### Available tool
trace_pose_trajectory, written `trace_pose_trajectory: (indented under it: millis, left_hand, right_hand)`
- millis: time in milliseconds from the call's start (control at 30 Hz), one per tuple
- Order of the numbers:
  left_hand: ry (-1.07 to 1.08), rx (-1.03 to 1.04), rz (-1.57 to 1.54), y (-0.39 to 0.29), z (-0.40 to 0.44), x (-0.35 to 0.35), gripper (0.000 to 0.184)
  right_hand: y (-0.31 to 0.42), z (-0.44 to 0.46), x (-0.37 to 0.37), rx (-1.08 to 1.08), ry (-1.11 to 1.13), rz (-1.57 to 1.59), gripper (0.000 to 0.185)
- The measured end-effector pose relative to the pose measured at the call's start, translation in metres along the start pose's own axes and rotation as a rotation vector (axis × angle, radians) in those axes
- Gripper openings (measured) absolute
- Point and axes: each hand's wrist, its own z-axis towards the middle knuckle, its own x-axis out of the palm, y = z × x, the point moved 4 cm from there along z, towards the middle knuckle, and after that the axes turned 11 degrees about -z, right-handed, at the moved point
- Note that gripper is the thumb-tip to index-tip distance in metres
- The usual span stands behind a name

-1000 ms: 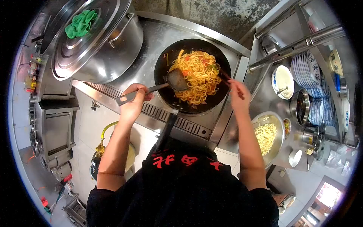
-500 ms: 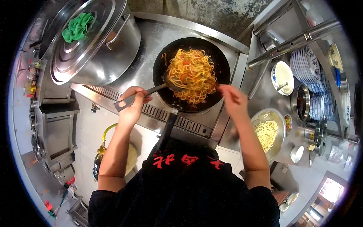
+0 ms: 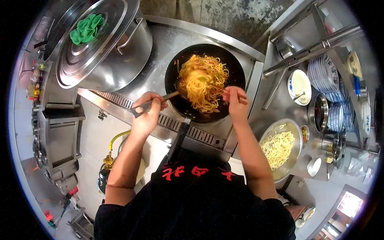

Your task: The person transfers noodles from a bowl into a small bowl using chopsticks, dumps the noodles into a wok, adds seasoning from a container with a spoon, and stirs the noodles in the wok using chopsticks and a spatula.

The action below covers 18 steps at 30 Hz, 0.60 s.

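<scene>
A dark wok (image 3: 236,60) holds sauced noodles (image 3: 202,82) mixed with red and green bits. At its left side, my left hand (image 3: 150,110) is closed round the grey handle of a spatula (image 3: 143,108), whose blade is hidden under the noodles. My right hand (image 3: 237,103) grips brown chopsticks (image 3: 241,96) at the wok's right edge, their tips among the noodles. Part of the noodle heap is blurred by motion. The wok's black handle (image 3: 179,138) points towards my body.
A large lidded pot (image 3: 116,60) with a green cloth (image 3: 87,29) on it stands at the left. On the right are a metal bowl (image 3: 297,154) of plain noodles, a white bowl (image 3: 299,86), stacked plates (image 3: 320,72) and a metal rail (image 3: 312,50).
My right hand has moved left and inward with the chopsticks. The noodles have been lifted and gathered towards the wok's left, and the spatula blade has gone under them.
</scene>
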Motion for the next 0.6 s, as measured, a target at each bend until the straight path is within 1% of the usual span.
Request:
trace_pose_trajectory:
  millis: [33, 100, 167, 200, 300, 333, 367, 433, 467, 500, 567, 600]
  left_hand:
    - [-0.003, 0.03, -0.034, -0.004, 0.001, -0.001, 0.016]
    - [-0.008, 0.031, -0.006, -0.017, 0.002, -0.005, 0.016]
    - [-0.019, 0.024, 0.047, -0.029, 0.001, -0.01, 0.016]
    - [-0.006, 0.041, 0.111, -0.033, 0.001, -0.014, 0.015]
    - [0.029, 0.074, 0.274, -0.022, 0.011, -0.023, 0.015]
    - [0.036, 0.075, 0.257, -0.009, 0.016, -0.022, 0.014]
    - [0.034, 0.07, 0.234, 0.001, 0.022, -0.02, 0.014]
    - [0.029, 0.061, 0.187, 0.009, 0.035, -0.007, 0.014]
    - [0.016, 0.047, 0.177, 0.005, 0.04, 0.0, 0.013]
    - [0.052, 0.093, 0.168, 0.005, 0.043, 0.007, 0.013]
    - [0.128, 0.187, 0.155, 0.007, 0.045, 0.014, 0.013]
    - [0.142, 0.213, 0.203, 0.004, 0.042, 0.016, 0.011]
  right_hand:
    - [0.011, 0.003, -0.005, -0.005, -0.015, -0.035, 0.024]
    - [0.032, 0.015, -0.028, -0.025, -0.044, -0.108, 0.023]
    - [0.05, 0.016, -0.058, 0.007, -0.081, -0.28, 0.022]
    - [0.054, 0.013, -0.072, 0.022, -0.084, -0.331, 0.019]
    - [0.032, 0.015, -0.097, 0.084, -0.06, -0.576, 0.018]
    - [0.019, 0.018, -0.088, 0.227, -0.11, -0.411, 0.018]
    - [-0.013, 0.026, -0.081, 0.233, -0.096, -0.23, 0.019]
    - [-0.029, 0.041, -0.045, 0.285, -0.219, 0.058, 0.023]
    - [-0.043, 0.051, -0.029, 0.322, -0.211, 0.134, 0.024]
    - [-0.052, 0.058, -0.016, 0.361, -0.2, 0.211, 0.026]
    - [-0.05, 0.064, 0.0, 0.328, -0.128, 0.227, 0.026]
    - [-0.046, 0.062, 0.004, 0.313, -0.094, 0.233, 0.026]
